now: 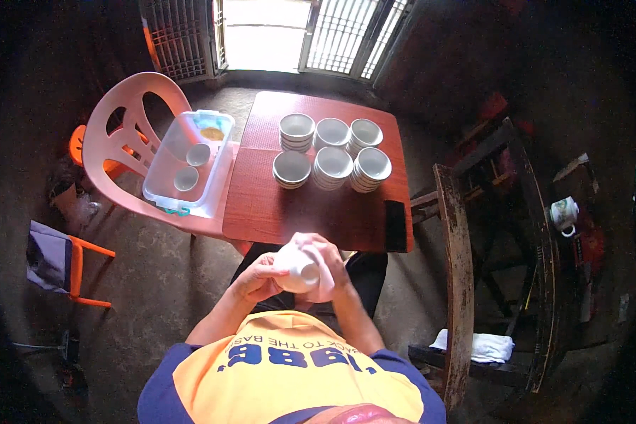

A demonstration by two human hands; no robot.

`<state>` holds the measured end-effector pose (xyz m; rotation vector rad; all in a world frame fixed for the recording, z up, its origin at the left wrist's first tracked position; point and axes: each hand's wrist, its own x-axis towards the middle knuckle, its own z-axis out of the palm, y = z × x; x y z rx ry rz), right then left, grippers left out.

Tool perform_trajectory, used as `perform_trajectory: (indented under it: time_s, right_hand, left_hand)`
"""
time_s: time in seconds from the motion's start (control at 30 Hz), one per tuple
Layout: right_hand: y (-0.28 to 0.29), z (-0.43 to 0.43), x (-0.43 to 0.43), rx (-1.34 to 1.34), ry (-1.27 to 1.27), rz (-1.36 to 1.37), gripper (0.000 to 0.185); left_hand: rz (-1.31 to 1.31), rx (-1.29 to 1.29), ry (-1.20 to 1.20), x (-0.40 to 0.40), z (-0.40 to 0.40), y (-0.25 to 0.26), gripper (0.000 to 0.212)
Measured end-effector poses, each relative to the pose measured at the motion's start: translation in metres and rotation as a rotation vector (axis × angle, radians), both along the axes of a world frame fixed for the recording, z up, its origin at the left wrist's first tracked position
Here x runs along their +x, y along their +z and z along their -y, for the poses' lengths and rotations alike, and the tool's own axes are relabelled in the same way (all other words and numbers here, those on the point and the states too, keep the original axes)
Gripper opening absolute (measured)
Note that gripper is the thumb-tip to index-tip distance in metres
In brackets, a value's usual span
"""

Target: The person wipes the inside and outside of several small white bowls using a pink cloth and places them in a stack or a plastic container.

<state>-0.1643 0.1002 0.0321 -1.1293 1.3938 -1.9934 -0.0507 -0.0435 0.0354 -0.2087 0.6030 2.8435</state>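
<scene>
My left hand (257, 281) grips a white cup (290, 267) by its side, with the foot ring facing right towards me. Wrapped over the cup's right side is a pale pink cloth (326, 275), held in my right hand (337, 262). Both hands are above my lap, just short of the near edge of a red-brown table (302, 222). Several stacks of white cups stand mouth up on it in two rows, among them a front middle stack (332, 164) and a front left one (291, 168).
On a pink plastic chair (100, 159) left of the table sits a clear plastic bin (164, 159) holding two white cups (186, 178) and a yellowish round item (212, 133). A black flat object (396, 225) lies at the table's right edge. A worn wooden frame (458, 275) stands to the right.
</scene>
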Motion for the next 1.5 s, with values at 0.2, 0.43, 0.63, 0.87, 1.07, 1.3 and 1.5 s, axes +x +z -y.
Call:
perform_trajectory:
  time_s: [0.2, 0.43, 0.63, 0.87, 1.07, 1.3, 1.5]
  right_hand:
    - [0.067, 0.001, -0.026, 0.180, 0.550, 0.045, 0.030]
    - [0.035, 0.014, 0.038, 0.074, -0.572, -0.223, 0.028]
    - [0.054, -0.004, -0.007, 0.369, 0.064, -0.151, 0.028]
    - [0.028, 0.005, -0.001, -0.055, -0.362, -0.563, 0.031]
    - [-0.003, 0.009, 0.004, -0.190, -0.166, 0.559, 0.032]
    - [0.018, 0.006, -0.014, 0.015, -0.100, -0.323, 0.059]
    - [-0.018, 0.015, 0.026, -0.150, -0.358, 0.894, 0.041]
  left_hand:
    - [-0.091, 0.197, -0.012, 0.005, -0.018, 0.009, 0.061]
    - [-0.052, 0.235, 0.241, -0.002, -0.005, 0.001, 0.058]
    - [-0.052, 0.078, -0.022, 0.004, 0.007, -0.014, 0.033]
    - [-0.165, -0.200, 0.132, -0.001, -0.010, 0.019, 0.027]
    - [-0.125, -0.508, 0.009, 0.004, -0.008, 0.014, 0.037]
    - [-0.166, -0.216, 0.073, -0.001, -0.005, 0.015, 0.036]
    - [-0.165, -0.407, 0.124, -0.002, -0.013, -0.002, 0.028]
